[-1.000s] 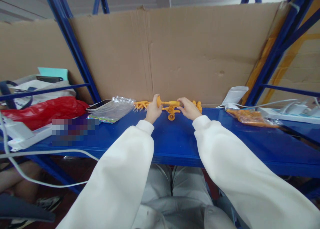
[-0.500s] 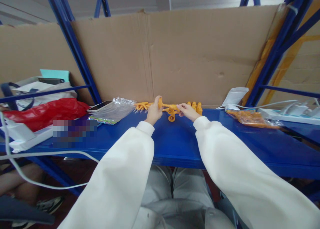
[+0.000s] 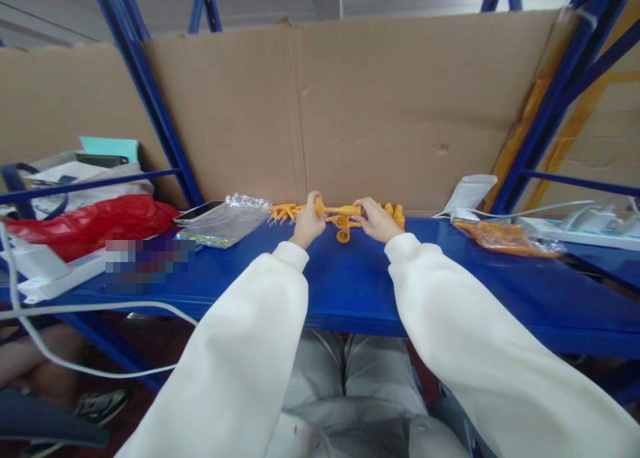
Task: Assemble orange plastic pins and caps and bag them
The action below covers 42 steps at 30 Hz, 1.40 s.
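Note:
Both hands are at the back of the blue shelf, in front of the cardboard. My left hand (image 3: 309, 225) is closed around the left end of a long orange-yellow plastic piece (image 3: 343, 210) with a narrow, rod-like middle. The right end of that piece is in the curled fingers of my right hand (image 3: 376, 219). Just below it lies another orange part with round, cup-like ends (image 3: 343, 235). Left of my left hand are orange hand-shaped pieces with spread fingers (image 3: 283, 212) and small chains. Orange knobbly pieces (image 3: 399, 215), partly hidden, stand behind my right hand.
A clear plastic bag (image 3: 235, 221) and a phone (image 3: 200, 211) lie to the left, near a red bag (image 3: 100, 221). To the right are a bag of orange parts (image 3: 505, 237) and a white power strip (image 3: 575, 231). Cardboard (image 3: 380, 111) closes off the back.
My right hand has shifted its grip, its fingers now rising higher over the right end of the rod-like piece. My left hand stays about where it was.

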{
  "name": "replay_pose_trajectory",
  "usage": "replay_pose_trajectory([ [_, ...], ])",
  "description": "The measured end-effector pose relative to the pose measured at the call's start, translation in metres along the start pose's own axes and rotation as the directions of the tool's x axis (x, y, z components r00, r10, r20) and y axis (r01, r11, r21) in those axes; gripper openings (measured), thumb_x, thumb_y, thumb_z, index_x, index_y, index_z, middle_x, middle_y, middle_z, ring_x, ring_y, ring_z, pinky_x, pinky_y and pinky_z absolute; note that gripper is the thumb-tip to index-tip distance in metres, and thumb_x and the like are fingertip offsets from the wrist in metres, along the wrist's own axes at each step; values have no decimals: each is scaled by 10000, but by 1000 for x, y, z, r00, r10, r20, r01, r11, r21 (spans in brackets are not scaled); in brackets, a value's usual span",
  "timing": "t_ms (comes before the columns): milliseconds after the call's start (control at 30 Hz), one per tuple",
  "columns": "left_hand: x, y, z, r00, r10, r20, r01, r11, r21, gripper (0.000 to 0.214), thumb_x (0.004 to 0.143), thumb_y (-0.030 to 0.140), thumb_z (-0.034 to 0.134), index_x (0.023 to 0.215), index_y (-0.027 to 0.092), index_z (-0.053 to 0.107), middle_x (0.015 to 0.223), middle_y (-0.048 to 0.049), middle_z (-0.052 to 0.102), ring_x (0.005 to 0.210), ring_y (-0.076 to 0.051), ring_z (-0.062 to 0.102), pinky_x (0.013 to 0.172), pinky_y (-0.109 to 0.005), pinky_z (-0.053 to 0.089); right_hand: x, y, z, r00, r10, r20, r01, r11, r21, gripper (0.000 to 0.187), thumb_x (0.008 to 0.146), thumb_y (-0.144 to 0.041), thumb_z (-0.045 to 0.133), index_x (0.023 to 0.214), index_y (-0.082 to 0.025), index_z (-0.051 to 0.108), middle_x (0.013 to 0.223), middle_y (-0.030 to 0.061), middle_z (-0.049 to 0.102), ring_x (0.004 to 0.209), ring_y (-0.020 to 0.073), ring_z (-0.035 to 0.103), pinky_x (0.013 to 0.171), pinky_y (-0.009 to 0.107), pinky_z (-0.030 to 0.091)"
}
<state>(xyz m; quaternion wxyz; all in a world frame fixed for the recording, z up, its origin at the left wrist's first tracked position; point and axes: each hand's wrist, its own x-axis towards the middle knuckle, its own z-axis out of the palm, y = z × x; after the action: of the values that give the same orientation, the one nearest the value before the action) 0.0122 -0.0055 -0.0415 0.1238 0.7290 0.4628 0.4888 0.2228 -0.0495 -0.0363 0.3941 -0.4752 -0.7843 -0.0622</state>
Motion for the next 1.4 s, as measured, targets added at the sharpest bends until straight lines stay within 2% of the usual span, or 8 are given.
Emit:
replay_pose_trajectory([
  [200,-2,10,-1,992,-112,51,115,992,-61,553,855,108,648,1362,232,465,782,18,653,640,-173,711,715,-303,618,1,-1,-11,987,-159,11,158,961,-226,288,958,-155,505,1225,-224,588,1267,154,633,1166,297,629,992,492,531],
  [400,4,0,-14,928,-369,47,371,917,-143,500,891,69,622,1334,226,452,761,40,627,451,-108,627,500,-208,549,-1,20,-25,985,-116,-128,77,959,-273,365,909,-98,476,1230,-234,584,1327,156,616,1246,298,604,1016,488,538],
  [667,4,-19,-10,930,-351,105,352,936,5,251,914,94,548,1150,150,611,475,48,543,440,-204,654,463,-265,540,-7,32,-25,981,56,-188,-70,995,-69,343,803,-93,518,1106,-249,547,1221,124,605,1159,287,631,1044,510,507],
  [933,7,-27,-7,952,-283,120,274,958,82,201,871,110,580,1057,150,644,564,-1,648,405,-147,608,428,-196,475,-5,38,-23,952,151,-267,-171,984,-53,290,740,-106,566,978,-254,492,1148,105,567,1079,270,600,985,459,507],
  [1033,6,-25,-9,955,-279,105,267,957,115,168,881,117,568,1025,153,645,665,-36,700,431,-152,622,451,-221,493,-4,46,-25,895,220,-389,-260,964,-54,244,749,-158,599,959,-230,498,1155,130,567,1130,290,571,998,462,490],
  [1167,5,-23,-11,958,-271,91,259,957,131,134,884,125,574,990,163,647,736,-52,724,445,-156,622,521,-265,532,-6,59,-30,745,420,-518,-479,877,22,188,782,-224,630,941,-208,534,1157,150,599,1179,301,562,1028,468,476],
  [1333,4,-25,-12,970,-234,63,226,967,117,115,877,105,584,941,184,639,692,-23,692,466,-152,614,600,-283,551,-19,69,-38,526,722,-449,-758,638,137,209,794,-225,677,977,-192,581,1142,163,691,1163,311,641,1028,435,501],
  [1400,5,-27,-12,976,-213,38,209,973,101,124,868,93,586,932,187,636,703,-18,696,488,-153,627,625,-287,558,-26,74,-40,475,782,-403,-812,566,142,249,767,-201,710,989,-192,596,1163,177,713,1172,326,660,1020,428,514],
])
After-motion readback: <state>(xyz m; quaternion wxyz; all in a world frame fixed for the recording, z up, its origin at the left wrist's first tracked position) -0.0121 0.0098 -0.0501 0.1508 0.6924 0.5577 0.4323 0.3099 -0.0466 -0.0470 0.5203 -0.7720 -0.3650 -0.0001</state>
